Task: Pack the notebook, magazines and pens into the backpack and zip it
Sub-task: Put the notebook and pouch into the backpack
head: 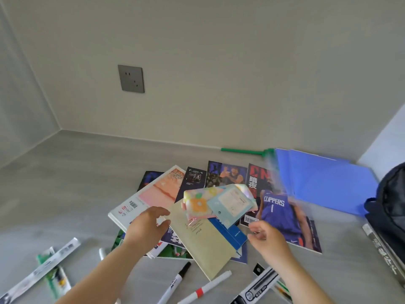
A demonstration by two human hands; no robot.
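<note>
Both spread, empty: left hand [147,224] and right hand [266,239] flank the beige notebook [203,240].

Backpack [392,200] cut by right edge; blue folders [324,183] motion-blurred; lower magazines [173,240] mostly covered

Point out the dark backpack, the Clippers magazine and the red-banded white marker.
Dark backpack [392,207], head view, its side panel.
Clippers magazine [282,213], head view, the blue jersey on the cover.
Red-banded white marker [205,288], head view, mid barrel.
</note>
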